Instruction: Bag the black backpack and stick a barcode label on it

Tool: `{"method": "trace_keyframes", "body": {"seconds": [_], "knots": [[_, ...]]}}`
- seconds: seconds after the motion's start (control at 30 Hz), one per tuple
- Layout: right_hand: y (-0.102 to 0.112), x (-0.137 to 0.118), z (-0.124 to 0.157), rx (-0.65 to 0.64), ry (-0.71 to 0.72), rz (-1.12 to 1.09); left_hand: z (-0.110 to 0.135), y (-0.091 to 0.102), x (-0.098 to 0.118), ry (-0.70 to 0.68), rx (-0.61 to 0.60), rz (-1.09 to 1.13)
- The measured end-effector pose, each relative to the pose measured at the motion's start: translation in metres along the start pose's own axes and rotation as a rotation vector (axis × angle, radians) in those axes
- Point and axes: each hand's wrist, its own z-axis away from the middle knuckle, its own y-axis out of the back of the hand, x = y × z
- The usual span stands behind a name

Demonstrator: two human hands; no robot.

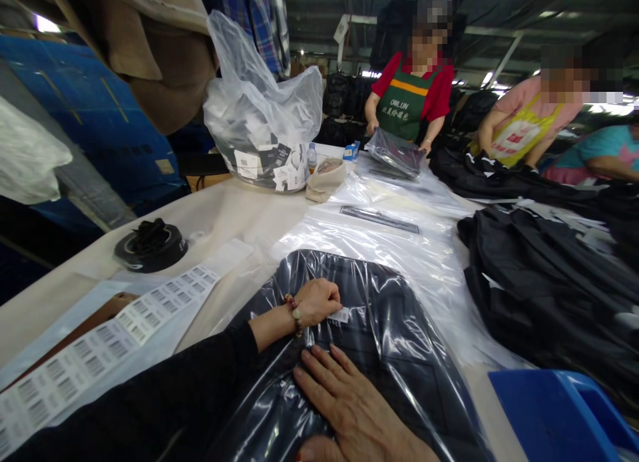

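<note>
A black backpack-like item in a clear plastic bag [399, 329] lies flat on the table before me. On its upper part is a small white barcode sticker [341, 315]. My left hand [315, 301], with a beaded bracelet at the wrist, is closed, its fingertips pinched at the sticker's edge. Lower down, my right hand [349, 399] rests flat and open on the plastic, fingers spread a little. To the left, a long sheet of barcode stickers [107, 349] lies across the table, partly hidden by my left sleeve.
A black tape roll [151, 246] sits at left. Behind it stands a clear sack of paper tags [264, 136]. Clear plastic bags [379, 242] are stacked ahead. Black bags [544, 282] are piled at right, above a blue bin [554, 409]. Co-workers [412, 102] stand across the table.
</note>
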Motion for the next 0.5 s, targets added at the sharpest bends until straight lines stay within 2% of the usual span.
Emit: {"method": "trace_keyframes", "body": {"seconds": [0.13, 0.27, 0.37, 0.43, 0.5], "knots": [[-0.002, -0.002, 0.000, 0.044, -0.005, 0.007, 0.004, -0.003, 0.000, -0.023, 0.032, -0.111], [0.005, -0.007, 0.001, 0.128, -0.025, -0.029, 0.005, -0.007, -0.001, -0.055, 0.058, -0.216], [0.013, -0.003, -0.003, 0.347, -0.209, -0.039, 0.004, -0.009, -0.003, -0.054, 0.078, -0.277], [0.014, 0.005, -0.011, 0.477, -0.350, 0.067, 0.003, -0.010, -0.005, -0.045, 0.078, -0.317], [0.011, 0.015, -0.020, 0.488, -0.386, 0.224, 0.005, -0.009, -0.005, -0.057, 0.063, -0.366]]}}
